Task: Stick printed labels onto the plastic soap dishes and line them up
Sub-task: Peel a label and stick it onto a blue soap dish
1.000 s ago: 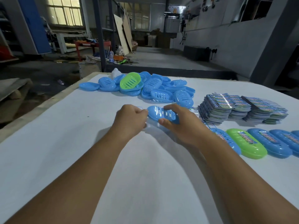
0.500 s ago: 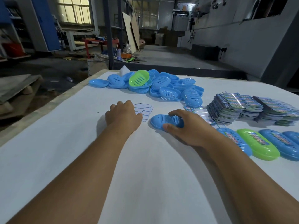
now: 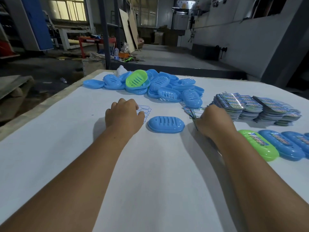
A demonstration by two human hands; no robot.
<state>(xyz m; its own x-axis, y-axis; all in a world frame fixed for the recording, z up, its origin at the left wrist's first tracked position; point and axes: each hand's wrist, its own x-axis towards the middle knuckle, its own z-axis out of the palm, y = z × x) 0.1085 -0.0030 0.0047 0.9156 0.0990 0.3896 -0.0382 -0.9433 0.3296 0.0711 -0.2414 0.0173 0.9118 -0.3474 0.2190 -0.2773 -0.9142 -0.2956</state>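
A single blue soap dish (image 3: 165, 124) lies upside down on the white table, untouched, between my hands. My left hand (image 3: 124, 115) rests knuckles-up to its left, fingers curled down onto a sheet of small white stickers (image 3: 147, 110); the fingertips are hidden. My right hand (image 3: 214, 122) is to the dish's right, closed over a fanned bunch of loose printed labels (image 3: 190, 112). Tall stacks of printed labels (image 3: 250, 107) lie just beyond it. A row of labelled dishes runs along the right: one green dish (image 3: 260, 148), then blue dishes (image 3: 282, 146).
A heap of unlabelled blue soap dishes (image 3: 167, 88) with one green dish (image 3: 136, 80) on top lies at the table's far side. The table's left edge (image 3: 43, 104) drops to the workshop floor. Bare white tabletop (image 3: 150, 181) stretches in front of me.
My right hand let go of the blue dish and moved right onto the loose printed labels. My left hand left the dish and settled on the white sticker sheet. The dish now lies free.
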